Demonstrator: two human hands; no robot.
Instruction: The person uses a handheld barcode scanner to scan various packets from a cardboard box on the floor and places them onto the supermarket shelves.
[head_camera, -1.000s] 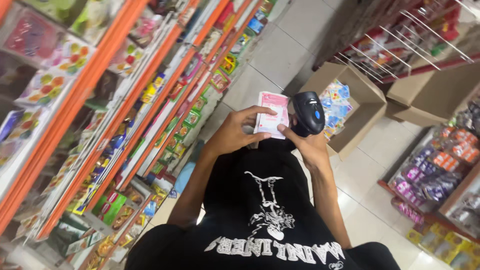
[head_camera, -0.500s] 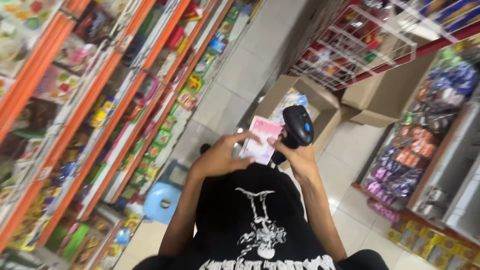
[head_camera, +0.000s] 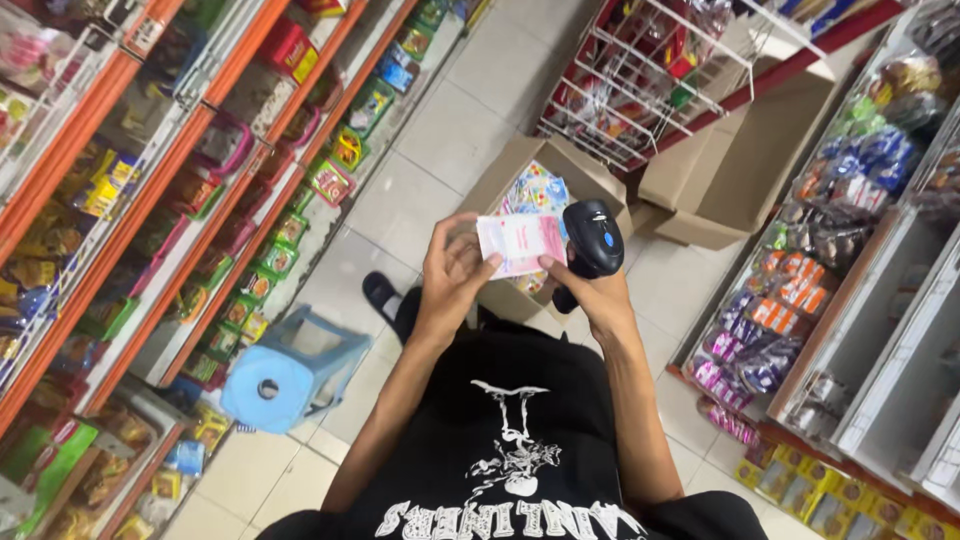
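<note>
Between shelves, both hands (head_camera: 520, 275) pinch pink packet (head_camera: 520, 243) edges.

Head camera looks steeply down, close above both hands (one view only).

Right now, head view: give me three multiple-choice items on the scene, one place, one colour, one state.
1. Where is the open brown cardboard box?
A. on the tiled floor ahead
B. on a shelf
C. on the stool

2. What colour is the round-topped plastic stool?
A. red
B. light blue
C. green

3. What does the right hand hold?
A. nothing
B. a bottle
C. a black handheld scanner

Answers: 1 A, it sits on floor tiles past the hands; 2 B, seat and legs are light blue; 3 C, its grip wraps the scanner handle, while the left hand holds a small pink-and-white packet.
</note>
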